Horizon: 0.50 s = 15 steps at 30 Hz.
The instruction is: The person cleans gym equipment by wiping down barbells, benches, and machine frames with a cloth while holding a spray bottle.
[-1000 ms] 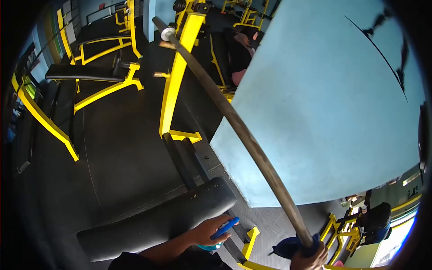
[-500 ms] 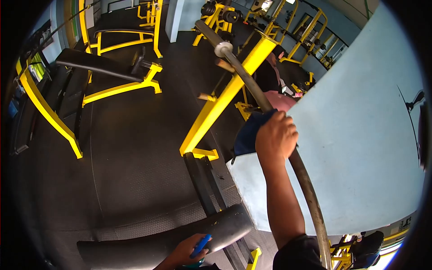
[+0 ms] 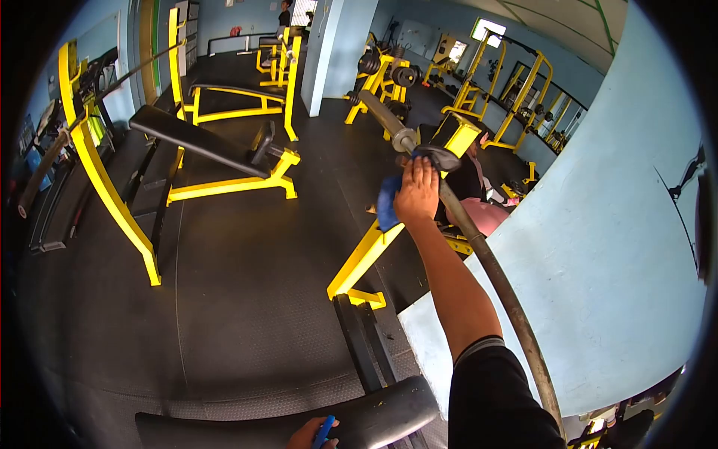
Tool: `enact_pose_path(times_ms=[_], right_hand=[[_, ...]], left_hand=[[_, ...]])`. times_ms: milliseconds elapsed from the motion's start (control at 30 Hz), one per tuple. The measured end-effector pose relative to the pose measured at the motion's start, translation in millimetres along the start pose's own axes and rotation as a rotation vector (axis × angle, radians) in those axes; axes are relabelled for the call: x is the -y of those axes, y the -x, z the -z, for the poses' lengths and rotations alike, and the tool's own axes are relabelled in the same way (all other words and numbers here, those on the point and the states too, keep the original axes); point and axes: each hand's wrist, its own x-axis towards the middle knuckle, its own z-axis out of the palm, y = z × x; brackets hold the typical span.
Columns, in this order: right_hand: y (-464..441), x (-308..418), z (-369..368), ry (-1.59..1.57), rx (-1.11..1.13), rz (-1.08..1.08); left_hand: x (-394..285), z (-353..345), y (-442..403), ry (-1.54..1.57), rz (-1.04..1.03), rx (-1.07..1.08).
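A right hand (image 3: 416,193) holds a blue cloth (image 3: 388,203) over a barbell (image 3: 493,266), near its collar (image 3: 404,139).
Its fingers close on the cloth beside the yellow upright (image 3: 365,258); low in view, the left hand (image 3: 302,435) grips a blue handle (image 3: 324,430).

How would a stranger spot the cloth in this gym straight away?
Find the pale blue wall on the right, then follow the long bar slanting in front of it up to the yellow upright. There, under the person's right hand, is the blue cloth. Its soft, drooping fabric sets it apart from the rigid bar and upright.
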Motion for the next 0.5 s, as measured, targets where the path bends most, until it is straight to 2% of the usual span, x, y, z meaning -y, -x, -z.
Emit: enact_pose_path(times_ms=[67,100,133,233,267,300,367,400,433,500], right_hand=[[13,-5,29,-0.349,0.455,0.008],[51,0,20,-0.684,0.489,-0.100],[64,12,43,-0.688,0.918,-0.247],[224,57,92,-1.006,0.856,-0.653],[248,60,141,-1.111,1.137,-0.849],[286,67,177,-1.279,1.155,-1.055],[366,78,239,-1.524,1.164,-1.463],[400,82,266,-1.631,1.160,-1.658],[411,80,291,-1.634,1.102,-1.721],[421,70,354,-1.675,1.211,-1.695]], left_hand=[[-2,4,11,0.036,0.063,0.002],[-3,5,18,0.035,0.051,0.010],[-3,7,22,0.082,0.061,0.003],[15,10,33,0.078,-0.021,0.078],[21,7,32,0.022,-0.086,0.139],[20,4,27,0.019,-0.106,0.155],[15,4,30,-0.131,-0.343,0.293],[10,2,36,-0.143,-0.346,0.347],[1,-4,42,-0.064,-0.316,0.371],[-18,-18,53,0.002,-0.302,0.503]])
